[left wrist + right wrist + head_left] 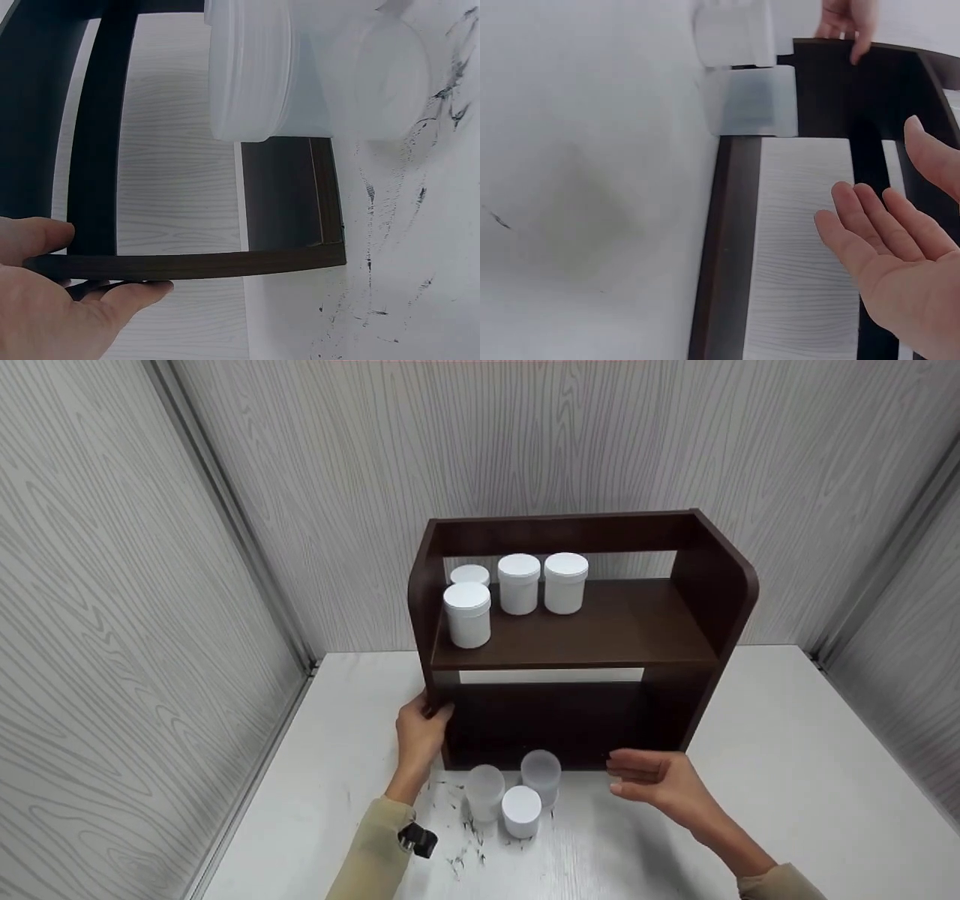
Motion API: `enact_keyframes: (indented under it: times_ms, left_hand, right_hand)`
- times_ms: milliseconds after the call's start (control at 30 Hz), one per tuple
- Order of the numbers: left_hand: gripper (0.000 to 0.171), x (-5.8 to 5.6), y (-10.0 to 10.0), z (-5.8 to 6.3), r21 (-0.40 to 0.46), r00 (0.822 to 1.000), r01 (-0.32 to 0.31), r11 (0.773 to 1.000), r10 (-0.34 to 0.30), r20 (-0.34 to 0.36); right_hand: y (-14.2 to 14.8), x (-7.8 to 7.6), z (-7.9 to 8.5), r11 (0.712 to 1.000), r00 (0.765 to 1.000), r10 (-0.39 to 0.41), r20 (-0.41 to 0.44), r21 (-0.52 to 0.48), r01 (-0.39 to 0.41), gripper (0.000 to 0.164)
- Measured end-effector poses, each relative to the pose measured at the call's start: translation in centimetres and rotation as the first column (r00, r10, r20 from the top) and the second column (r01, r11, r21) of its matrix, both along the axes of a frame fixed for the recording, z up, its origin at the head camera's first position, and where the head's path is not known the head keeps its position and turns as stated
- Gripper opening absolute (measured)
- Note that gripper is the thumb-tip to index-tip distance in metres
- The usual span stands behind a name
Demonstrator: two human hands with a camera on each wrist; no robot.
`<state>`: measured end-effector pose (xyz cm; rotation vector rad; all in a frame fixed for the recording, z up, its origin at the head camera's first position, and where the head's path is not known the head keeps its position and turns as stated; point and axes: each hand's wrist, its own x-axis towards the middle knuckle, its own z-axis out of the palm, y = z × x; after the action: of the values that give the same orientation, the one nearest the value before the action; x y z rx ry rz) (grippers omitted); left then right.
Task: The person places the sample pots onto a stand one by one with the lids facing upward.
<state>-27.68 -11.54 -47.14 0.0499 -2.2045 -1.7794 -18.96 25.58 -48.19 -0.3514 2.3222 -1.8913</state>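
While a pale, wood-grained wall (pixel 150 585) rises at left beside the white counter (pixel 322 735), the left hand (pixel 422 735) grips the side of a dark brown shelf unit (pixel 592 637) standing there; dark smudges (pixel 471 826) streak the surface near three containers (pixel 522 810) before it, and the right hand (pixel 664 781) hovers unclenched.

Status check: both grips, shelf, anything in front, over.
Left grip holds shelf by its left side. Right grip empty. Four jars up top. Three jars in front, possibly in the way.
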Motion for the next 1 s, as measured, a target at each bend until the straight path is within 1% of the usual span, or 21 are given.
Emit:
enact_keyframes:
  times_ms: [100,267,333,467,633,700,1000]
  left_hand:
    - [0.048,-0.1,0.0,-0.1,0.003,1.0,-0.005,1.0,0.005,-0.001]
    - [0.046,-0.2,-0.1,-0.2,-0.006,1.0,-0.013,1.0,0.013,-0.01]
    - [0.045,-0.2,-0.1,-0.3,-0.01,1.0,-0.01,1.0,0.01,-0.018]
    - [0.044,-0.2,-0.1,-0.4,-0.023,0.999,0.004,1.0,-0.005,-0.032]
    - [0.043,0.1,-0.2,-0.5,-0.036,0.999,0.023,0.999,-0.025,-0.048]
    - [0.042,0.1,-0.2,-0.5,-0.034,0.999,0.024,0.999,-0.025,-0.044]
    - [0.041,0.1,-0.2,-0.3,-0.019,0.999,0.031,0.999,-0.032,-0.035]
  right_hand:
    - [-0.6,-0.4,-0.7,0.999,0.999,0.034,-0.017,0.011,-0.034,0.061]
    - [-1.8,-1.4,-1.8,0.996,0.996,0.06,-0.067,0.071,-0.055,0.057]
    - [-2.4,-1.8,-2.2,0.995,0.994,0.071,-0.087,0.075,-0.064,0.058]
    - [-3.4,-2.7,-2.9,0.994,0.99,0.098,-0.103,0.053,-0.093,0.062]
    - [-4.5,-3.7,-3.7,0.991,0.986,0.135,-0.094,0.02,-0.133,0.066]
    - [-4.9,-4.2,-4.0,0.989,0.985,0.145,-0.089,0.005,-0.145,0.068]
    - [-6.3,-5.8,-5.0,0.987,0.985,0.161,-0.068,-0.018,-0.162,0.072]
